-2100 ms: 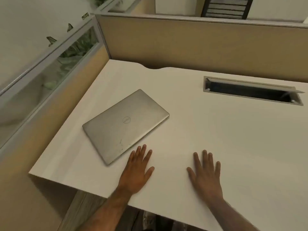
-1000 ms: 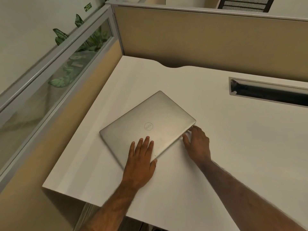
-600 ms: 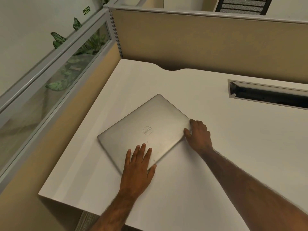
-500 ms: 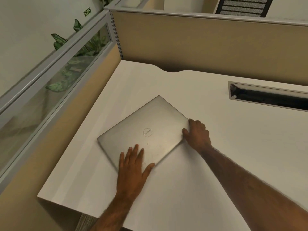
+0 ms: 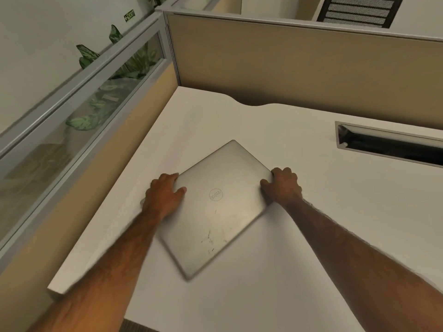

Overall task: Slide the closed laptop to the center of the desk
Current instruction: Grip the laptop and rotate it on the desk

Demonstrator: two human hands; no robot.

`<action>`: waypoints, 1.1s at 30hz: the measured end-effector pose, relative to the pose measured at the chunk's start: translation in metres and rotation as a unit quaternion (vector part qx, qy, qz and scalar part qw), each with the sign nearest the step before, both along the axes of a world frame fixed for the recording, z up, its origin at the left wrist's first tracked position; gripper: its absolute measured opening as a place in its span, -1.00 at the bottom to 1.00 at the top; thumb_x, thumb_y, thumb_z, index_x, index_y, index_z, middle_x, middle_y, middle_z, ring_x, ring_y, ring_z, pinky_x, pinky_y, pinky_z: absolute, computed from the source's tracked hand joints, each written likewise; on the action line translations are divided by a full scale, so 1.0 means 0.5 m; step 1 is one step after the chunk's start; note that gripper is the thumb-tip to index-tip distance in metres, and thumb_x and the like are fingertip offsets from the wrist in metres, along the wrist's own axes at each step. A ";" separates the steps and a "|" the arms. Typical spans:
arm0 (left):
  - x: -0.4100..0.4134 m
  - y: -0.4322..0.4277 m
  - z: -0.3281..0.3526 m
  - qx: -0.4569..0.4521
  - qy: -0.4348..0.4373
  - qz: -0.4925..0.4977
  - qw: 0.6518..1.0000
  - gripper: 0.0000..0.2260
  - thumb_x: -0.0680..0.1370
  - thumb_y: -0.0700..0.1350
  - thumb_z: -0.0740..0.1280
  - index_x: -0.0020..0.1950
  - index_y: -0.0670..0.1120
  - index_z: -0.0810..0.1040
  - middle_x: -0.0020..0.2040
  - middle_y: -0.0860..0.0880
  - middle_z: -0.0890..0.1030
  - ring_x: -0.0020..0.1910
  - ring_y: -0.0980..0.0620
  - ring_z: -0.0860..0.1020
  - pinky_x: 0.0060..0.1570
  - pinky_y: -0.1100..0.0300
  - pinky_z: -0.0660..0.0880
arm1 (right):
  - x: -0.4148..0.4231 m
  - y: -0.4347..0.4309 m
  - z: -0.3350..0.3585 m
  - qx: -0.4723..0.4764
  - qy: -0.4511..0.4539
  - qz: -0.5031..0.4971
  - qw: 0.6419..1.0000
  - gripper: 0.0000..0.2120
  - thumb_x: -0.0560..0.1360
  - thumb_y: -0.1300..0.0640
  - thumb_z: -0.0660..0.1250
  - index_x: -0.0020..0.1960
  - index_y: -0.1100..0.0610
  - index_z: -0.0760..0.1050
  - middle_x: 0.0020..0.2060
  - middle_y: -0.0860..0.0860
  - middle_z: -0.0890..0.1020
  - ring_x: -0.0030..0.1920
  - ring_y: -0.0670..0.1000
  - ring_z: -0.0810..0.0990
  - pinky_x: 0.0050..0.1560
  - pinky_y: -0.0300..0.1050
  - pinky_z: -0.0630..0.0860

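Observation:
A closed silver laptop (image 5: pixel 215 212) lies flat on the white desk (image 5: pixel 311 236), turned like a diamond, on the desk's left part. My left hand (image 5: pixel 163 195) grips the laptop's left corner, fingers curled over its edge and thumb on the lid. My right hand (image 5: pixel 281 185) grips its right corner the same way. Both forearms reach in from the bottom of the view. The lid shows a round logo and some scuff marks.
A beige partition (image 5: pixel 287 68) walls off the desk's far side, and a glass-topped partition (image 5: pixel 84 111) with plants behind it runs along the left. A rectangular cable slot (image 5: pixel 388 147) is cut into the desk at the far right. The desk's front edge is near me.
My left hand has moved from the laptop's near edge up to its left corner and closed on it. The laptop has turned clockwise into a diamond position. My right hand stays on the right corner.

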State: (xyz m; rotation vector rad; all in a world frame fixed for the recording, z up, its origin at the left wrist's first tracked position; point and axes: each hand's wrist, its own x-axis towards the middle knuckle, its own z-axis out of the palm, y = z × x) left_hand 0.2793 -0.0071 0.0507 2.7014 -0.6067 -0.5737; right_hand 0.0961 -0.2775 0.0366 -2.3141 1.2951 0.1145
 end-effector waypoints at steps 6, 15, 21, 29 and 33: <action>0.051 -0.026 0.013 0.007 0.070 -0.006 0.998 -0.52 0.55 -0.08 0.32 0.48 0.10 0.42 0.40 -0.14 0.43 0.40 -0.20 0.39 0.44 -0.10 0.31 | 0.011 -0.010 -0.003 0.022 -0.004 -0.026 0.999 -0.51 0.40 -0.17 0.27 0.28 -0.01 0.50 0.13 0.07 0.48 0.26 0.18 0.45 0.15 0.12 0.39; 0.073 -0.118 0.008 -0.022 0.096 -0.058 0.993 -0.45 0.54 -0.12 0.31 0.55 0.09 0.35 0.45 -0.17 0.38 0.42 -0.24 0.36 0.45 -0.14 0.33 | 0.017 -0.021 -0.006 0.052 -0.011 -0.042 0.998 -0.45 0.37 -0.19 0.29 0.34 -0.11 0.48 0.23 0.06 0.48 0.32 0.15 0.43 0.22 0.12 0.35; 0.075 -0.140 -0.018 -0.055 0.062 -0.028 0.996 -0.53 0.57 0.13 0.32 0.46 0.03 0.45 0.41 -0.15 0.45 0.42 -0.21 0.38 0.42 -0.12 0.38 | -0.013 0.054 0.013 0.059 -0.096 -0.178 0.977 -0.46 0.43 -0.05 0.39 0.35 0.13 0.45 0.28 0.21 0.38 0.35 0.29 0.37 0.23 0.14 0.45; 0.065 -0.147 -0.023 -0.057 0.034 0.000 0.998 -0.61 0.55 0.15 0.33 0.28 -0.04 0.53 0.30 -0.15 0.51 0.33 -0.21 0.46 0.31 -0.11 0.46 | -0.042 0.272 0.039 0.266 -0.208 -0.362 0.869 -0.49 0.42 0.10 0.41 0.26 0.33 0.37 0.23 0.31 0.51 0.12 0.33 0.59 0.14 0.14 0.59; 0.069 -0.154 -0.022 -0.045 0.046 0.008 0.998 -0.60 0.56 0.14 0.34 0.30 -0.06 0.52 0.33 -0.17 0.50 0.35 -0.22 0.43 0.33 -0.10 0.44 | -0.019 0.304 0.054 0.348 -0.258 -0.448 0.782 -0.48 0.30 0.07 0.36 0.19 0.31 0.44 0.17 0.26 0.54 -0.08 0.23 0.56 -0.04 0.10 0.59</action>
